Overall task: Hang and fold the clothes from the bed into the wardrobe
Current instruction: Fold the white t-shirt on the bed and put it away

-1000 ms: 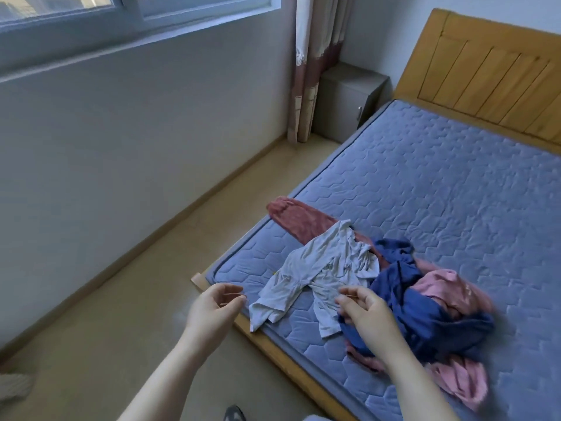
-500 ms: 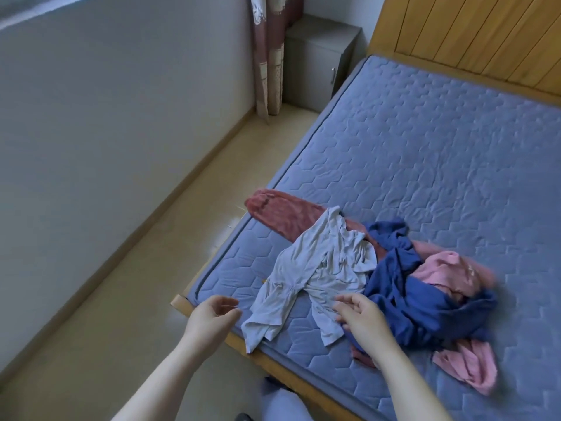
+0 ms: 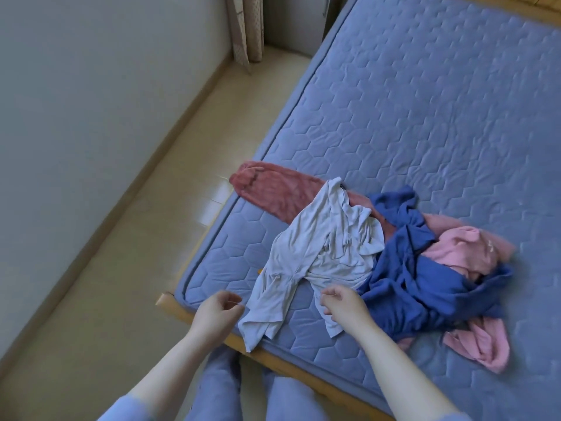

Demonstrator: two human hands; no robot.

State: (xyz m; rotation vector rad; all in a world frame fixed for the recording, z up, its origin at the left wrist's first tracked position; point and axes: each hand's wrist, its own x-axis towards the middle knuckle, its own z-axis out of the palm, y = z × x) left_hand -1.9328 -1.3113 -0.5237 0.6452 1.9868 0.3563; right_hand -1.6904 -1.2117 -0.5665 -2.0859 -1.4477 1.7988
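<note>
You've stepped closer and both hands have dropped toward the pile. Left hand [image 3: 217, 311] and right hand [image 3: 341, 305] are loosely curled, holding nothing, at the near hem of the white garment [image 3: 318, 250] on the mattress [image 3: 425, 101] corner. Behind it: blue garment [image 3: 425, 287], pink garment [image 3: 464, 253], red garment [image 3: 273, 189]. Step looks like first pickup; next, pinch the white one and lift it clear.

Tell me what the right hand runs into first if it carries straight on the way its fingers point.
The pale grey garment. The right hand points leftward over it with fingers loosely curled, so that cloth lies first in line, just past the fingertips. Depth is unclear; they may already touch it.
</note>
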